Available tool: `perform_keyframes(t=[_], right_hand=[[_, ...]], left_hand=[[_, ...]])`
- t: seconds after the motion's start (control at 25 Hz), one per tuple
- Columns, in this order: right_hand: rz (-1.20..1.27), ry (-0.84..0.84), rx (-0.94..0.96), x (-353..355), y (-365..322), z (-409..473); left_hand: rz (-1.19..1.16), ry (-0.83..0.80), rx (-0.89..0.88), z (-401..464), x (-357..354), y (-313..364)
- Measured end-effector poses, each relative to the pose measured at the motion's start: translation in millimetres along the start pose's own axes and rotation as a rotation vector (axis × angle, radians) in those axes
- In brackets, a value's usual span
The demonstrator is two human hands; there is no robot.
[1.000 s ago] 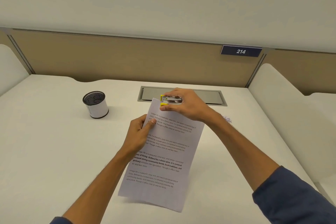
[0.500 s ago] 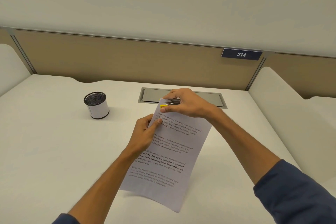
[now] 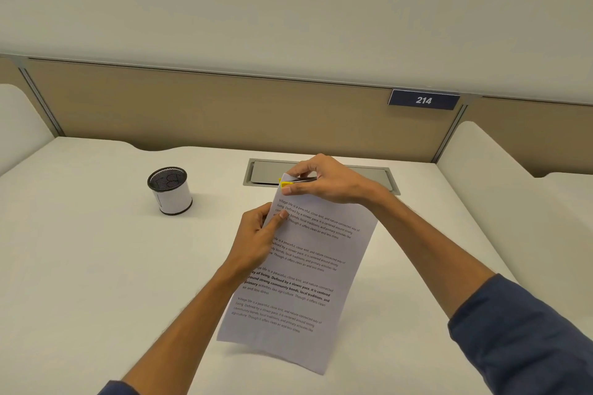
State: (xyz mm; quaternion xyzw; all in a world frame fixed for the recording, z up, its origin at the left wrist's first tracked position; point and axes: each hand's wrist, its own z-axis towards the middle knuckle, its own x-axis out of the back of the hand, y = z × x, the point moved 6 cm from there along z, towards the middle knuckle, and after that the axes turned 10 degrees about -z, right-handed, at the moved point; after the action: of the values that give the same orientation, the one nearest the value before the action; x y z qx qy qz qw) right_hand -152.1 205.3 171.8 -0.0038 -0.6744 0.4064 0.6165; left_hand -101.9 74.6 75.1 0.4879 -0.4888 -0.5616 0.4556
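Note:
A printed white paper sheet is held tilted above the white desk, its lower edge lifted off the surface. My left hand pinches its left edge between thumb and fingers. My right hand grips a small yellow and silver stapler clamped over the sheet's top left corner, thumb under and fingers on top. Most of the stapler is hidden by the fingers.
A black mesh pen cup with a white label stands on the desk to the left. A grey cable hatch is set into the desk behind the hands. A partition with a "214" plate rises at the back; white dividers flank both sides.
The stapler has closed down over the sheet's top corner, showing less of its silver top. The paper has shifted slightly right. Both hands keep their hold.

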Motion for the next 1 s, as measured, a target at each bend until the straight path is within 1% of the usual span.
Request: perform_keyframes(t=[0.28, 0.72, 1.0], right_hand=[[0.035, -0.026, 0.061, -2.8, -0.7, -0.1], [0.050, 0.025, 0.027, -1.1, 1.9, -0.2], [0.082, 0.010, 0.028, -1.6, 3.0, 0.2]], left_hand=[[0.000, 0.002, -0.005, -1.0, 0.3, -2.2], [0.010, 0.009, -0.020, -0.6, 0.0, 0.8], [-0.041, 0.026, -0.035, -0.3, -2.3, 4.4]])
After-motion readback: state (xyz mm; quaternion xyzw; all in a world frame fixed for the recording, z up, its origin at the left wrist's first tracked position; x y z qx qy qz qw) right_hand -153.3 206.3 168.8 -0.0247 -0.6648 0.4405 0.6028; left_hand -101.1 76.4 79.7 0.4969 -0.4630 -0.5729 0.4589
